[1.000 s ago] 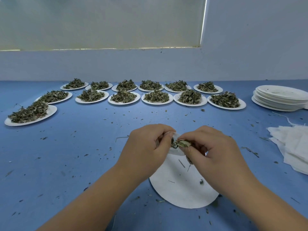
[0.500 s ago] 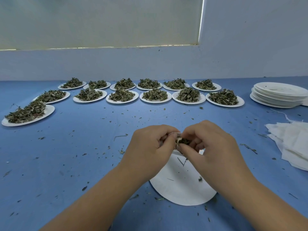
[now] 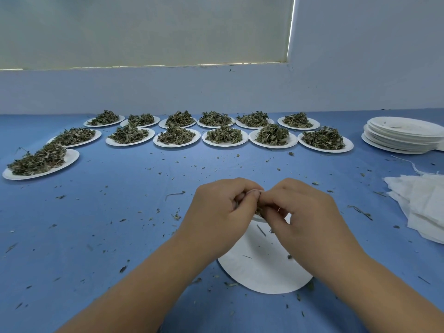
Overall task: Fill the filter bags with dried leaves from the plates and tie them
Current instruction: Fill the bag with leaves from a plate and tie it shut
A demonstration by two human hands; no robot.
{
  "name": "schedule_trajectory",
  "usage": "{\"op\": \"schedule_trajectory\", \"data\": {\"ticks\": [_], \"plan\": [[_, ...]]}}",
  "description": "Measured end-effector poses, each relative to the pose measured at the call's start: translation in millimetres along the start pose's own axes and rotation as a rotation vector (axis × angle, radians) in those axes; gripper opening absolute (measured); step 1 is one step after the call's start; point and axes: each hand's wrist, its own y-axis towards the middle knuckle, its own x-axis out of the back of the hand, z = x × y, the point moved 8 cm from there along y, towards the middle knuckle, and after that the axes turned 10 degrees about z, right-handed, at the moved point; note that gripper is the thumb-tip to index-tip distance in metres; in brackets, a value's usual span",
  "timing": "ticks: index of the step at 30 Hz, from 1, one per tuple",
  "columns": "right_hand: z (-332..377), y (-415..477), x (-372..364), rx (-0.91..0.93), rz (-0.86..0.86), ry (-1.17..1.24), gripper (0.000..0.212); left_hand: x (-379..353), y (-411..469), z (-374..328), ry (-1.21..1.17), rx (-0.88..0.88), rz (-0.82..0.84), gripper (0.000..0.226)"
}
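Observation:
Over a nearly bare white paper plate (image 3: 262, 272), my left hand (image 3: 221, 219) and my right hand (image 3: 302, 217) meet fingertip to fingertip. Between them they pinch a small white filter bag (image 3: 254, 191) stuffed with dried leaves (image 3: 260, 211); the fingers hide most of the bag. Only a sliver of white fabric and a few green bits show between the thumbs. Several white plates heaped with dried leaves (image 3: 176, 137) stand in two rows across the far half of the blue table.
A stack of empty white plates (image 3: 403, 135) sits at the far right. A pile of white filter bags (image 3: 422, 207) lies at the right edge. Leaf crumbs are scattered over the blue tablecloth (image 3: 108, 224). A pale wall rises behind the table.
My hands have drawn closer together and the fingers have closed over the bag, so the leaves that showed between them a second ago are almost hidden.

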Motion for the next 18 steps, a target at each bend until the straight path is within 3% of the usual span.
{"op": "schedule_trajectory", "data": {"ticks": [7, 11, 12, 16, 18], "plan": [[-4.0, -2.1, 11.7, 0.01, -0.087, 0.128, 0.025, 4.3, 0.0, 5.9, -0.069, 0.079, -0.038, 0.019], [-8.7, -2.5, 27.7, -0.029, -0.178, 0.196, 0.008, 12.9, -0.1, 14.7, -0.166, 0.175, -0.098, 0.021], [-12.0, -1.4, 28.5, -0.066, -0.156, 0.228, 0.008, 15.8, -0.3, 17.0, -0.214, 0.197, -0.12, 0.021], [-24.8, 0.1, 5.4, -0.251, 0.109, 0.23, 0.053, 26.5, -1.2, 20.5, -0.305, 0.226, -0.2, 0.019], [-23.8, -1.0, -7.4, -0.261, 0.181, 0.19, 0.049, 26.9, -1.1, 20.5, -0.319, 0.227, -0.208, 0.018]]}}
